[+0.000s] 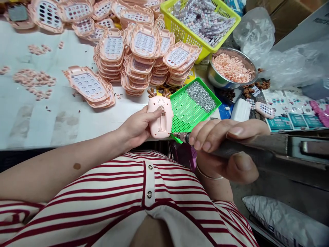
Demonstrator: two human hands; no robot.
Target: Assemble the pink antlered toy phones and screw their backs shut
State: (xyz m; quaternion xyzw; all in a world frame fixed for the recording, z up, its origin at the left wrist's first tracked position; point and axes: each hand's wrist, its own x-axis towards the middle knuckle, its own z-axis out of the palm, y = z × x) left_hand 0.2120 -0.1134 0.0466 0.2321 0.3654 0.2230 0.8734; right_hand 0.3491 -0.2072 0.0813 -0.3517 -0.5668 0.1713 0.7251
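My left hand (pixel 142 121) grips a pink toy phone casing (pixel 155 120) with brown antlers, its back turned up. The battery compartment shows uncovered, and the thumb lies beside it. In my right hand (pixel 218 137) is a dark electric screwdriver (pixel 267 147), held level with its fingers wrapped round the body. Its bit (pixel 177 134) points left and meets the casing's lower right corner, near a screw hole; whether a screw is on the tip I cannot tell. Just behind the casing lies a green perforated tray (pixel 183 118) with a heap of small silver screws (pixel 200 96).
Stacked pink keypad shells (pixel 113 48) fill the table's back. A yellow basket (pixel 200 44) of printed strips and a steel bowl (pixel 214 72) of peach pieces (pixel 230 68) stand back right. Small pink pieces (pixel 34 80) lie left. Plastic bags (pixel 295 65) and leaflets (pixel 290 122) lie right.
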